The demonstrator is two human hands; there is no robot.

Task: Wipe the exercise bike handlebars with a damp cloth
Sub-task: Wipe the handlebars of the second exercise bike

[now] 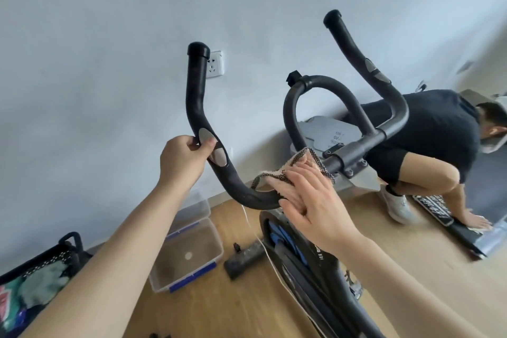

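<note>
Gripping the handlebars, the left hand wraps fingers & thumb round the L arm at the metal pulse-sensor plates. The right hand lies w/ fingers extended flat, pressing a beige cloth w/ dark checked edging onto the bar, between the L-arm bend and the ctr clamp; the cloth drapes over the tube. Below the handlebars: the exercise bike's dark body w/ blue markings. Below-left of the handlebars, on the wood floor: a clear plastic box w/ blue latches, and a black mesh basket farther left. Behind the L arm tip: a white wall socket. Beyond the R arm: a second person, crouched, one hand on the floor.
</note>
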